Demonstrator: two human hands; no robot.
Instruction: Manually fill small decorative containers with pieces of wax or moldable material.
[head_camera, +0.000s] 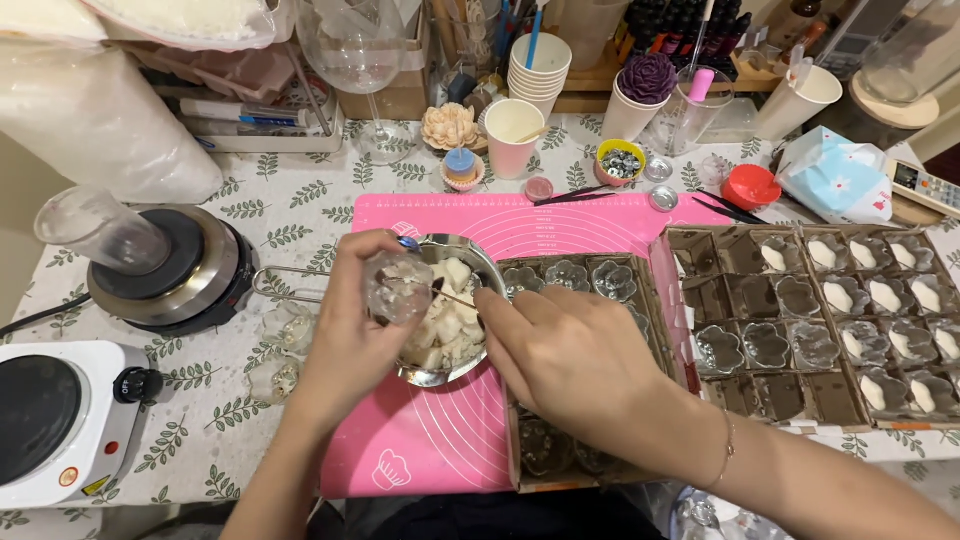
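Left hand (345, 330) wraps a small clear glass cup (398, 288) over the metal pot (478, 262) of wax chunks; right hand (575, 355) pinches a thin stick (455, 296). Glass judged light, slippery, fragile: grip sidewall.

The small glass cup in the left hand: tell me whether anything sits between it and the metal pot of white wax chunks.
Nothing visible does. The left hand holds the small glass cup right over the metal pot; only the thin stick held by the right hand reaches toward the cup's mouth.
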